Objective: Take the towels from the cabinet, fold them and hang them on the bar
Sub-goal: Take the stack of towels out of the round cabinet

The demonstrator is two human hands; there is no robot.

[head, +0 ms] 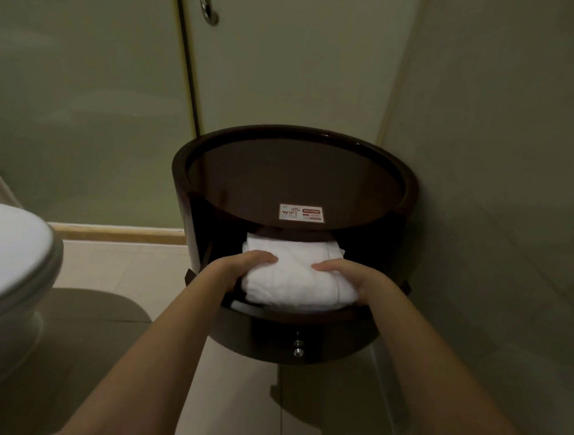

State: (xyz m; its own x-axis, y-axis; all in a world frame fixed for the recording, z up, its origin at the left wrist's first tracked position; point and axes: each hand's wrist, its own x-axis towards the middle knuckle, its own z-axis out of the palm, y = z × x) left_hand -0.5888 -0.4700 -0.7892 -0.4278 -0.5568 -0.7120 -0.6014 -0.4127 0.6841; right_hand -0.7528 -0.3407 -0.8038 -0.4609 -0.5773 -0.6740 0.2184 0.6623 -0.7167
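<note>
At far left we see a white toilet (3, 263). Our left hand (240, 268) grips the left end of the folded white towels (294, 283), fingers curled over the top. Our right hand (349, 277) grips the right end likewise. The towels sit in the open shelf of the dark round cabinet (337, 345), under a WiFi sticker (301, 213).

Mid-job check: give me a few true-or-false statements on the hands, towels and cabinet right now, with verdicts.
1. The left hand and right hand both grip the towels. True.
2. The towels are fully out of the cabinet. False: they sit in its open shelf.
3. A WiFi sticker lies on the cabinet top. True.
4. The toilet stands right of the cabinet. False: it is to the left.
</note>
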